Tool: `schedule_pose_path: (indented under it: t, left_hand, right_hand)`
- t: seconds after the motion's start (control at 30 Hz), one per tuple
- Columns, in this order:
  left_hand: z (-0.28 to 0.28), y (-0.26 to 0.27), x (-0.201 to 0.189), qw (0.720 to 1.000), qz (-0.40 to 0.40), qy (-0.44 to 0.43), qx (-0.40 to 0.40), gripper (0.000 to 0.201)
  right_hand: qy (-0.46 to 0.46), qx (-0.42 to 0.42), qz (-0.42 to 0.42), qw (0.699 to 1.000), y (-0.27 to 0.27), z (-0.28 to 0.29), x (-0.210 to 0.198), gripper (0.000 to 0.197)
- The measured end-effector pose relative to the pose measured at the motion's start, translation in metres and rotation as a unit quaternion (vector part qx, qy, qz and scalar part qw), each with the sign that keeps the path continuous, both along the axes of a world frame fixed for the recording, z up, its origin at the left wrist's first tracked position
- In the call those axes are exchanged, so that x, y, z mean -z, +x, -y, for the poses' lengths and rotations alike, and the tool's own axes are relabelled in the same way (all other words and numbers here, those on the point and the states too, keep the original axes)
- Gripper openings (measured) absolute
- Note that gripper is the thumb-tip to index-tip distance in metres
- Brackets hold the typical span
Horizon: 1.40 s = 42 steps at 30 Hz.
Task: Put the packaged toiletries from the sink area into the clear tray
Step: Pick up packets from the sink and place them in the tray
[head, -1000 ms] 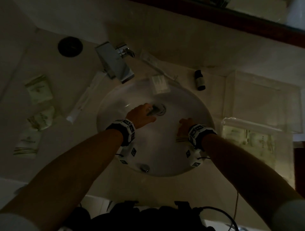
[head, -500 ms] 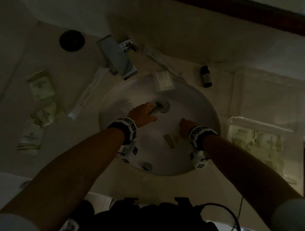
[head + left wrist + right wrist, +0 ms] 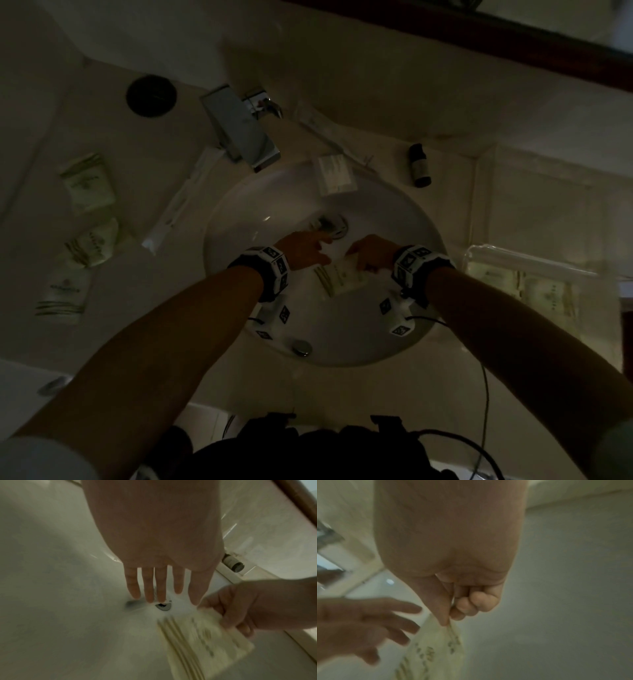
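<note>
The right hand [image 3: 371, 255] pinched a pale packet [image 3: 342, 275] by its corner low in the sink basin [image 3: 394, 339], apparently to carry it to the clear tray [image 3: 534, 263], while the left hand [image 3: 305, 251] reached flat-fingered toward another packet by the drain [image 3: 337, 224].

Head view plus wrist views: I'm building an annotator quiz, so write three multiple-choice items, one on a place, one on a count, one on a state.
1. The small dark bottle lies: A inside the tray; B on the beige counter beyond the white round basin; C on the tap.
2. Green-printed pale sachets on the counter left of the basin: A one; B three; C five.
3. The right hand: A hangs open; B pinches a pale striped packet; C grips the tap.
B: it lies past the rim. B: three show there. B: thumb and fingers close on the packet.
</note>
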<state>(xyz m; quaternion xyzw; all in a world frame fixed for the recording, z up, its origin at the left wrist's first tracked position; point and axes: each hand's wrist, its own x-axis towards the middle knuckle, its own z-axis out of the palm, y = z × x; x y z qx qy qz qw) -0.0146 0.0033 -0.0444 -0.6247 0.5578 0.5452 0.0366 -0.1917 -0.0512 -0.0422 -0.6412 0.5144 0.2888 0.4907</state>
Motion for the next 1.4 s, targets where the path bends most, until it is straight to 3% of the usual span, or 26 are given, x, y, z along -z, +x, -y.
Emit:
schedule_pose_path:
  t: [0.23, 0.47, 0.63, 0.8, 0.93, 1.07, 1.2, 1.4]
  left_hand:
    - [-0.001, 0.004, -0.013, 0.998, 0.057, -0.007, 0.018, 0.048]
    - [-0.003, 0.01, -0.025, 0.999, 0.033, -0.037, -0.018, 0.037]
    - [-0.007, 0.006, -0.035, 0.996, -0.014, -0.077, -0.052, 0.033]
    - [-0.009, -0.005, -0.046, 0.994, -0.033, -0.08, -0.073, 0.024]
    - [-0.011, -0.021, -0.056, 0.992, -0.037, -0.104, -0.066, 0.013]
    - [-0.01, -0.043, -0.063, 0.991, -0.038, -0.123, -0.048, 0.029]
    - [-0.008, -0.076, -0.077, 0.989, -0.067, -0.115, -0.058, 0.019]
    - [0.0, -0.12, -0.097, 0.978, -0.082, -0.176, -0.083, 0.022]
  right_hand:
    - [-0.02, 0.122, 0.066, 0.99, 0.007, 0.005, -0.018, 0.043]
    - [-0.043, 0.169, 0.074, 0.982, 0.013, 0.001, -0.036, 0.034]
    - [-0.059, 0.208, 0.135, 0.967, 0.007, -0.005, -0.046, 0.038]
    - [-0.063, 0.229, 0.178, 0.955, -0.003, -0.016, -0.061, 0.003]
    - [-0.085, 0.246, 0.199, 0.945, -0.021, -0.026, -0.072, 0.014]
    - [-0.109, 0.253, 0.202, 0.94, -0.045, -0.034, -0.08, 0.009]
    - [-0.156, 0.273, 0.194, 0.929, -0.079, -0.036, -0.091, 0.01]
    - [-0.163, 0.326, 0.202, 0.909, -0.126, -0.037, -0.109, 0.014]
